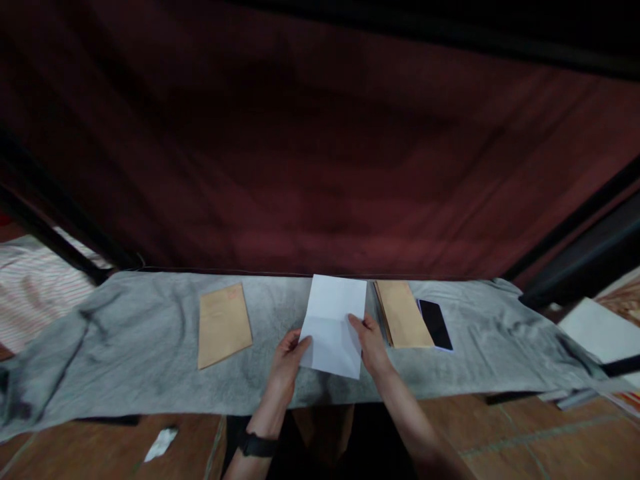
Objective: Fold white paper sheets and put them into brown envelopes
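Observation:
A white sheet of paper [333, 323] with a crease across its middle is held up over the grey cloth. My left hand [289, 357] pinches its lower left edge, thumb on top. On the opposite edge, my right hand [371, 340] grips it with the thumb lying on the paper's face; the other fingers are mostly hidden behind. A single brown envelope [224, 327] lies to the left of my hands. Close by on the right is a stack of brown envelopes [404, 313], partly covering a dark-screened phone [436, 325].
The grey cloth [150, 347] drapes a long narrow surface. Behind it hangs a dark red fabric [320, 167], with dark frame bars at both sides. A crumpled white scrap [161, 444] lies on the tiled floor [100, 453]. Striped cloth [40, 287] shows at far left.

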`<state>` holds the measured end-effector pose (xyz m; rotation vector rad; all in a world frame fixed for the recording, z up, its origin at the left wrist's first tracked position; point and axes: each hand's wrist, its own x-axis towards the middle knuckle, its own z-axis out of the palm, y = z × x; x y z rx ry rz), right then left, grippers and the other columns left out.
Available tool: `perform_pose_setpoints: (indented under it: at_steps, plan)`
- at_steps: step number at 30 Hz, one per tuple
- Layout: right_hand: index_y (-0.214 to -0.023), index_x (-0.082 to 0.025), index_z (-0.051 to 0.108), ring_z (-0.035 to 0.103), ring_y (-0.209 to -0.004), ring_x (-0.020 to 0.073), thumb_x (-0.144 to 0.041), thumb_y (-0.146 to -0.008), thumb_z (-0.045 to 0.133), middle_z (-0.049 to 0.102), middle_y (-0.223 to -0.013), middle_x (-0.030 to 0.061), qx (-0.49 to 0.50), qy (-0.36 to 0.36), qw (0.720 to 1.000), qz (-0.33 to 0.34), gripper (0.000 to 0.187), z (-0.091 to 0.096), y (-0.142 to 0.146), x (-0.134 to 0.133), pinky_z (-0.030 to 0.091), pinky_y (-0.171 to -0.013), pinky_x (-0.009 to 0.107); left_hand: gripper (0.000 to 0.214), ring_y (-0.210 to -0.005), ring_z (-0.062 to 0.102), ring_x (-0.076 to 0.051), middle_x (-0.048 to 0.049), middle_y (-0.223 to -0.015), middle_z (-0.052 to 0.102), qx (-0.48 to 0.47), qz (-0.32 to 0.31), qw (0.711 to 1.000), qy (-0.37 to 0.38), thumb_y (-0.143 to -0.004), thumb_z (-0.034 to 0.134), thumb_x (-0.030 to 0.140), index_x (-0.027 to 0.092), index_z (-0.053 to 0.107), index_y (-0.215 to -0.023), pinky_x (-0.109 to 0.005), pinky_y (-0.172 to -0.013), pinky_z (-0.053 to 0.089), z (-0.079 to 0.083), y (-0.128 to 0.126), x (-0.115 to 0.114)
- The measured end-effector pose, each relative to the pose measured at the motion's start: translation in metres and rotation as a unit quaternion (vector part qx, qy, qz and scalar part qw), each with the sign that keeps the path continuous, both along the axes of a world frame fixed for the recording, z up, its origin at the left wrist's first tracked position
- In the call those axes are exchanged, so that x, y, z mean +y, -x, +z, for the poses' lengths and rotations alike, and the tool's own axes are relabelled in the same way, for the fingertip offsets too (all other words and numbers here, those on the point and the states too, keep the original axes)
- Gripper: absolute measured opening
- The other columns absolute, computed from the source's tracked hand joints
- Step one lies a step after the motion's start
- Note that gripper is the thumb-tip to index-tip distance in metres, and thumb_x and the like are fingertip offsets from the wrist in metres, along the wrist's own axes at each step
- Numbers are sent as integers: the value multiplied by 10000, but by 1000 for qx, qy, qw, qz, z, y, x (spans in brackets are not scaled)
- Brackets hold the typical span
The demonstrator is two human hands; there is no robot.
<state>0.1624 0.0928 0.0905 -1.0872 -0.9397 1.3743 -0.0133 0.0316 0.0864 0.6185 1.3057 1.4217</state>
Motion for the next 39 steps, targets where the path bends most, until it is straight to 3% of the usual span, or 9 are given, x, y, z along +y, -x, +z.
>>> perform_pose_setpoints:
  at_steps: [4,8,14,17,22,25,30,34,39]
  plan:
    - [-1270,-171,623,674,-1022,260,-509,-853,580,717,-1145,107,-181,-73,980,-42,539,-35,-5,15,540,-893,401,347,-634,602,-157,-9,-721,685,62,43,997,12,-616,748,425,175,677,-847,-266,-601,461,-24,-4,4]
    - [-1438,-171,488,462,-1373,274,-454,-937,470,503,-1480,146,-343,-140,928,-50,576,-72,-13,5,394,-1122,491,273,-615,581,-159,12,-671,634,90,70,993,34,-634,697,400,194,628,-800,-271,-592,457,-48,-10,6]
    - [-1501,-239,415,369,-1446,237,-300,-1021,400,405,-1569,94,-591,-321,732,105,484,-92,-23,-31,327,-1170,518,232,-642,605,-179,19,-695,636,141,61,987,51,-668,678,333,222,600,-856,-294,-632,490,-62,-11,3]
    - [-1494,-248,428,405,-1426,247,-287,-1019,438,428,-1554,90,-649,-321,679,121,477,-89,-21,-37,318,-1167,529,293,-599,602,-207,20,-663,626,180,50,981,60,-711,672,340,226,596,-970,-347,-638,511,-56,-4,-3]
    - [-1497,-228,425,411,-1422,260,-287,-1016,445,403,-1566,98,-672,-313,661,114,486,-85,-17,-38,318,-1164,527,332,-1149,613,-330,-153,-1148,687,473,43,880,-28,-881,549,359,200,644,-1157,-472,-1028,442,-38,-6,-3]
    - [-1484,-209,448,408,-1422,266,-273,-1010,445,410,-1561,112,-676,-313,657,117,478,-84,-16,-39,294,-1176,524,444,-1401,430,-320,-161,-1443,548,564,-86,816,-89,-962,422,350,151,579,-1327,-504,-1159,333,-38,-28,17]
    - [-1474,-163,462,419,-1410,264,-254,-983,493,503,-1493,132,-677,-322,651,122,501,-84,-16,-40,256,-1204,494,536,-1488,295,-279,-127,-1560,422,644,-243,717,-112,-1005,359,408,146,468,-1460,-506,-1216,244,-52,-64,60]
    - [-1442,-189,506,418,-1412,253,-309,-1001,480,497,-1502,111,-670,-316,663,108,458,-84,-16,-39,253,-1205,486,546,-1492,290,-258,-104,-1578,391,678,-217,696,-96,-1003,359,400,169,430,-1492,-483,-1228,215,-67,-55,80]
    - [-1484,-250,451,415,-1417,246,-317,-1014,456,421,-1558,66,-663,-312,672,103,475,-83,-17,-38,253,-1202,490,565,-1493,285,-263,-126,-1584,368,691,-128,708,-64,-990,353,353,150,386,-1517,-482,-1221,218,-80,-18,80]
